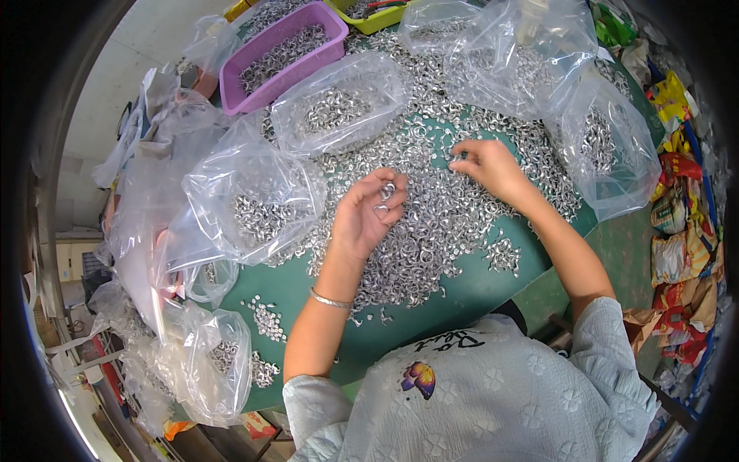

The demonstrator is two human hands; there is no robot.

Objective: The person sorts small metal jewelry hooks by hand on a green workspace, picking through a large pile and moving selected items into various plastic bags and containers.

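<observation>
The left hand [365,217] holds small silvery metal pieces [388,191] above the heap [416,258] on the bench [469,286]; the right hand [496,171] has a narrow grip, contents unclear.

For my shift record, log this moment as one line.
left hand: holding metal pieces | right hand: over metal pile | around: green table, clear plastic bags, purple bin

Right grip [493,171] — hold too small to tell; yellow-green tray [379,21] — cropped.
</observation>
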